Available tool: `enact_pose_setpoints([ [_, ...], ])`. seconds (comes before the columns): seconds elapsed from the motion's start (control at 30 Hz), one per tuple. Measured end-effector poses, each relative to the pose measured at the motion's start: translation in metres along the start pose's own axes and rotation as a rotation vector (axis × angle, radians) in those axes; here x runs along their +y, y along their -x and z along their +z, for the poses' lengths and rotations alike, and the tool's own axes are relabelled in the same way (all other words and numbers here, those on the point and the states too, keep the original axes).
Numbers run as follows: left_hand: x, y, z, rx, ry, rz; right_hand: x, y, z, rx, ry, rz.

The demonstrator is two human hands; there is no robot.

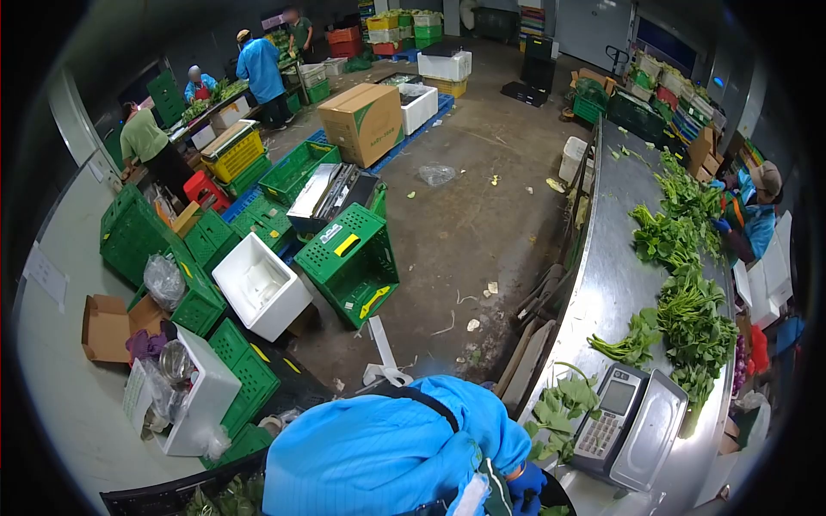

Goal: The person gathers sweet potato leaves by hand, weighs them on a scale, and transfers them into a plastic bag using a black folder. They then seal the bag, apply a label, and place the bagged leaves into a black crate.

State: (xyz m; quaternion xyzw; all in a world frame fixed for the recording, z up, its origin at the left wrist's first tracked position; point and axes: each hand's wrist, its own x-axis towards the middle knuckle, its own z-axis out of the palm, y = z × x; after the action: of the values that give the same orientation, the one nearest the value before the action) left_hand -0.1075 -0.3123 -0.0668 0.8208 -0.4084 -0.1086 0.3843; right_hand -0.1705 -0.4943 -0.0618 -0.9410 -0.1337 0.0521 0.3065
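A hand in a dark blue glove (527, 483), partly hidden at bottom right of centre, has a grip that cannot be told. Just above, broad matte-green leaves (561, 415) lie beside a grey digital scale (609, 417) on the shiny metal bench (602, 258); bushy, pale-stemmed green bunches (691, 301) heap along the frame's right.

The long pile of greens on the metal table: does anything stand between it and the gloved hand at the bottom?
Yes: the scale sits on the metal table between the gloved hand and the pile of greens, with loose leaves beside it.
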Motion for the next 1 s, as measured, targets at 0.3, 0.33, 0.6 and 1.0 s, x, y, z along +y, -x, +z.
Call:
enact_pose_setpoints([
  [0.3,0.038,0.01,-0.043,0.041,0.126,-0.099,-0.046,0.005,-0.021,0.075,-0.187,0.016],
  [0.33,0.036,0.01,-0.042,0.099,0.081,-0.147,-0.075,0.011,-0.032,0.118,-0.303,0.12],
  [0.6,0.035,-0.001,-0.071,0.3,0.154,-0.04,-0.106,0.105,-0.081,0.332,0.014,0.231],
  [1.0,0.033,-0.067,-0.054,0.127,-0.017,0.126,-0.045,0.139,-0.076,0.078,0.292,0.312],
])
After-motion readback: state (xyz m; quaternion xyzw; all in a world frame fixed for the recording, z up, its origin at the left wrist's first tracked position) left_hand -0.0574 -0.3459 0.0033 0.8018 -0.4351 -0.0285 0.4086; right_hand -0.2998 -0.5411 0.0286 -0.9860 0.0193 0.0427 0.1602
